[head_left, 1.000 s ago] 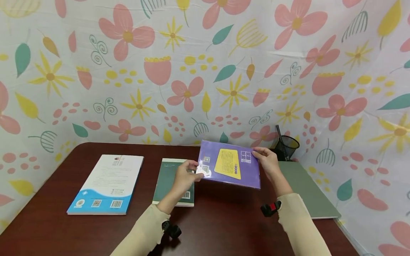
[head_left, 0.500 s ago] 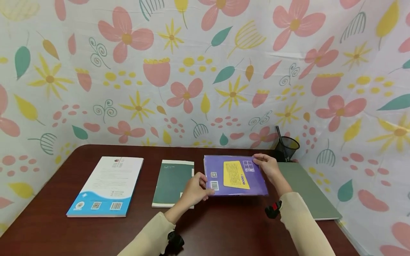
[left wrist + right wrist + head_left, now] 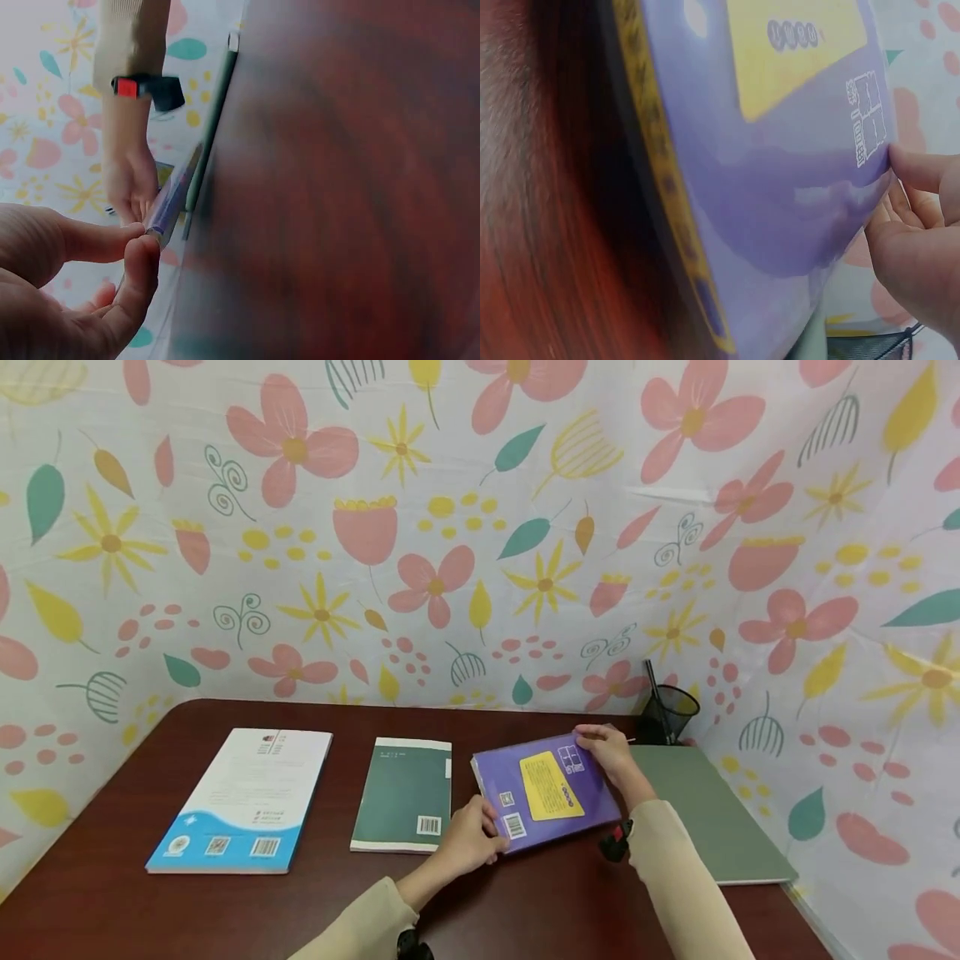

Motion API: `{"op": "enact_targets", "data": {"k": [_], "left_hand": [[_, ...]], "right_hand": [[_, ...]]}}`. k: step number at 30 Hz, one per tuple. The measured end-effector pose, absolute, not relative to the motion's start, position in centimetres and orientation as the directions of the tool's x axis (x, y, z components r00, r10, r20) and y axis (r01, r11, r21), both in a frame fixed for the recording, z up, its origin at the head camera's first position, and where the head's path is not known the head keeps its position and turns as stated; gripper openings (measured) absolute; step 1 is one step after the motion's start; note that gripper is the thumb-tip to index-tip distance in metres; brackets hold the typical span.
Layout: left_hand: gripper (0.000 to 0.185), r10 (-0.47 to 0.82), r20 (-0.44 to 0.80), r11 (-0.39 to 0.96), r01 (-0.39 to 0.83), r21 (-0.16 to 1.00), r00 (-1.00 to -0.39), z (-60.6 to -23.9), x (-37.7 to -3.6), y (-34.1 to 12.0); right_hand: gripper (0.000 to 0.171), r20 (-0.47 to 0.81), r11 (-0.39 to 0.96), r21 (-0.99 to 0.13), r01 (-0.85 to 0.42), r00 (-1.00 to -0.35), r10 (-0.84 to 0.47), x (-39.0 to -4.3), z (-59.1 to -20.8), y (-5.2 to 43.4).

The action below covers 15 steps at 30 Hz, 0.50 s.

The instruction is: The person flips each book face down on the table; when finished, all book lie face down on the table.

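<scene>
Now both hands pinch the purple book (image 3: pixel 547 789): left hand (image 3: pixel 468 839) at seven o'clock, right hand (image 3: pixel 607 752) at one; best lowered flat, evenly.

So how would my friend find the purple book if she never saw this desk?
Start at the dark red-brown table in front of the flowery wall. Three books lie in a row; the purple book is the rightmost, between the dark green book and a grey-green folder. It is the only purple one, has a yellow panel on its cover, and the left hand and right hand hold it.
</scene>
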<state>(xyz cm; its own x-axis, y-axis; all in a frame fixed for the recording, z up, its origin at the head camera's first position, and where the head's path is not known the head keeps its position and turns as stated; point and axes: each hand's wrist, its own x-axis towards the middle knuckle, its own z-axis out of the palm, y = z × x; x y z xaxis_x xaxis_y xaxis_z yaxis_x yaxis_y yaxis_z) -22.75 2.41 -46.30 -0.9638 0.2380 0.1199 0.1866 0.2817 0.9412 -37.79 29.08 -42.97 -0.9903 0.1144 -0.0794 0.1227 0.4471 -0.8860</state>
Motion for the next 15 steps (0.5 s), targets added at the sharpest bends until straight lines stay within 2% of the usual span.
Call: {"op": "enact_targets", "data": {"k": [9,15], "left_hand": [[0.032,0.242,0.076,0.238,0.135,0.962,-0.967,-47.8,-21.6,3.1],[0.029,0.302,0.064,0.232,0.138,0.963,-0.951,-48.7,-20.9,3.6]], "right_hand": [[0.040,-0.144,0.417,-0.890,0.186,-0.981,0.129,-38.4,-46.2,28.4],[0.040,-0.159,0.407,-0.891,0.201,-0.978,0.135,-38.3,-47.8,27.7]]}}
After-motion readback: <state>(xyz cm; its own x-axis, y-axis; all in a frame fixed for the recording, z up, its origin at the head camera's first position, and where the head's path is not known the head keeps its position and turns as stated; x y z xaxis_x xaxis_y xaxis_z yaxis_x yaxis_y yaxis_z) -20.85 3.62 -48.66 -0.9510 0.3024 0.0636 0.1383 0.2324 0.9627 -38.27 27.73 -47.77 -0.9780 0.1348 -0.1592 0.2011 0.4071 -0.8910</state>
